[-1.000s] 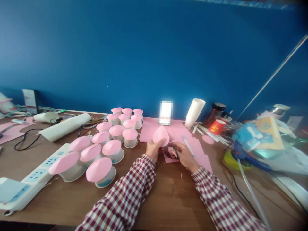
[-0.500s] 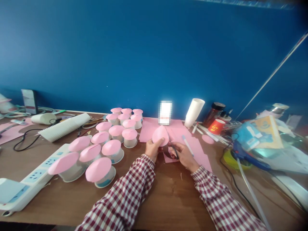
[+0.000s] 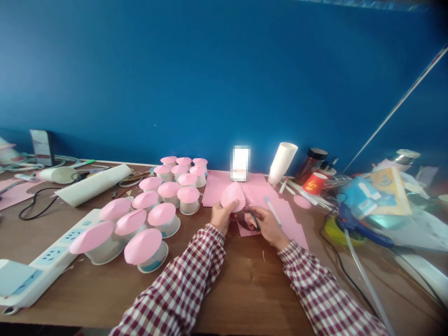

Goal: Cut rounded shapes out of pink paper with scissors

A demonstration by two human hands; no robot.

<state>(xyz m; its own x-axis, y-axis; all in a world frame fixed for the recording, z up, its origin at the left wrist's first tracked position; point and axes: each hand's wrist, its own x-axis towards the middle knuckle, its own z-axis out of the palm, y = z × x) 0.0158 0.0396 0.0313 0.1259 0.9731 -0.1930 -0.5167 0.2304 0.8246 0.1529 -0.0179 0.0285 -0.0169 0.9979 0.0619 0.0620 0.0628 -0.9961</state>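
Observation:
My left hand (image 3: 220, 216) pinches a rounded piece of pink paper (image 3: 232, 195) and holds it upright above the table. My right hand (image 3: 266, 225) grips dark scissors (image 3: 251, 215), whose blades touch the paper's right edge. A white pen (image 3: 273, 210) also sticks out of that hand. Beneath both hands lie flat pink paper sheets (image 3: 290, 219). Both sleeves are red-and-white checked.
Several small white cups topped with pink paper discs (image 3: 147, 247) crowd the left. A white power strip (image 3: 42, 266) lies at the near left, a stack of white cups (image 3: 93, 184) behind. A tall white cup (image 3: 283, 163), red cup (image 3: 312, 184) and blue glue gun (image 3: 360, 228) stand right.

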